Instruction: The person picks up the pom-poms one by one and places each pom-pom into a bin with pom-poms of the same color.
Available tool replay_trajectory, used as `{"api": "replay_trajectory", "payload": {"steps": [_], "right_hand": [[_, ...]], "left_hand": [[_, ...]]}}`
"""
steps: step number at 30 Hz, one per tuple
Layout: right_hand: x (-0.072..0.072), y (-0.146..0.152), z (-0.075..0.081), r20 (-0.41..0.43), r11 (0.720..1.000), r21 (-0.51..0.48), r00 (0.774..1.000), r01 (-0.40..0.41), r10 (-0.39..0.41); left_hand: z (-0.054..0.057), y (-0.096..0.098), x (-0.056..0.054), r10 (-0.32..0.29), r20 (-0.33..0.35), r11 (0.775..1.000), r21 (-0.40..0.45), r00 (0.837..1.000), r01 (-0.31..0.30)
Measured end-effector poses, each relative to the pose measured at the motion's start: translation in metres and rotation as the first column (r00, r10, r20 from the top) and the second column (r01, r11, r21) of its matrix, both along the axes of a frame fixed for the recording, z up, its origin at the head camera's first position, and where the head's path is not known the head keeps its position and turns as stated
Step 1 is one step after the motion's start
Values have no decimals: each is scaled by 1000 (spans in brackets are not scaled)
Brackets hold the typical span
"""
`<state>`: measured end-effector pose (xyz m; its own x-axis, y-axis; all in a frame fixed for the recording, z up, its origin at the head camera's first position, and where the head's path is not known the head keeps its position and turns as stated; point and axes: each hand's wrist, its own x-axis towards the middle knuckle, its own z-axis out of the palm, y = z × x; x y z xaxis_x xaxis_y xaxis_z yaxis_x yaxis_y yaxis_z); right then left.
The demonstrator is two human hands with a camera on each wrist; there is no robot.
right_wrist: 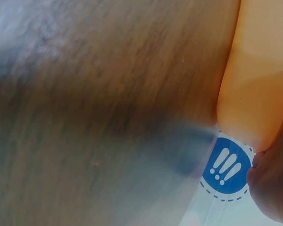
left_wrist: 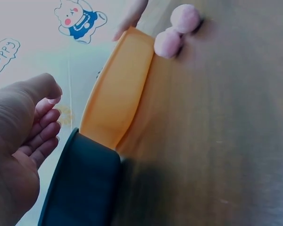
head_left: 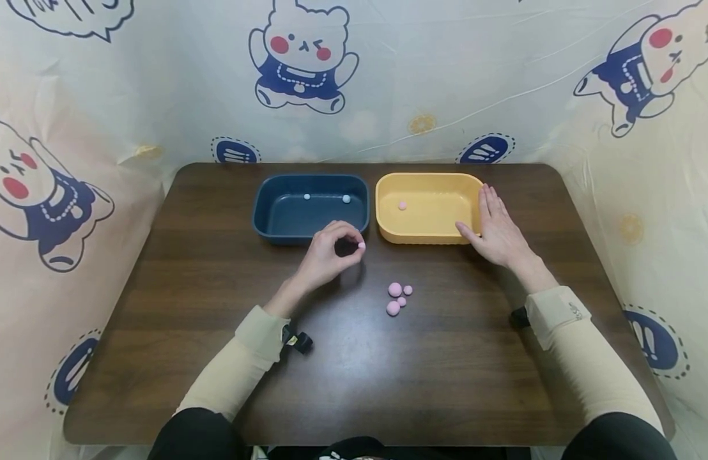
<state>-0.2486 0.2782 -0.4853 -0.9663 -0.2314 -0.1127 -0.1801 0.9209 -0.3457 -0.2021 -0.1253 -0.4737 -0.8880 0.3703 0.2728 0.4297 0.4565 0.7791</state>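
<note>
My left hand (head_left: 331,254) pinches a small pink ball (head_left: 361,246) between thumb and fingertips, just in front of the dark blue bin's (head_left: 311,241) near right corner. Fingers straight, my right hand (head_left: 500,231) lies against the right end of the yellow bin (head_left: 420,239). One pink ball (head_left: 402,206) sits inside that bin. Two pale blue balls, one on the left (head_left: 307,197) and one on the right (head_left: 346,199), lie in the blue bin. Several pink balls (head_left: 395,289) of differing sizes are grouped on the table in front of the yellow bin. In the left wrist view the hand hides the pinched ball.
Both bins stand side by side near the back edge of the brown wooden table (head_left: 446,370). A pale printed curtain (head_left: 400,76) with cartoon bears hangs behind the table and along both sides. Dark wrist cameras are strapped at both cuffs.
</note>
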Motion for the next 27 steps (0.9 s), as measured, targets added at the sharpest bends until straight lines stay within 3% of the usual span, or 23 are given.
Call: {"api": "replay_trajectory", "payload": {"steps": [15, 27], "right_hand": [[1, 0, 0, -1, 1000, -6, 1000, -3, 3], [0, 1, -1, -14, 1000, -15, 1000, -12, 12]], "left_hand": [[13, 23, -47, 56, 26, 997, -59, 998, -55], [15, 40, -70, 79, 56, 995, -71, 995, -75]]}}
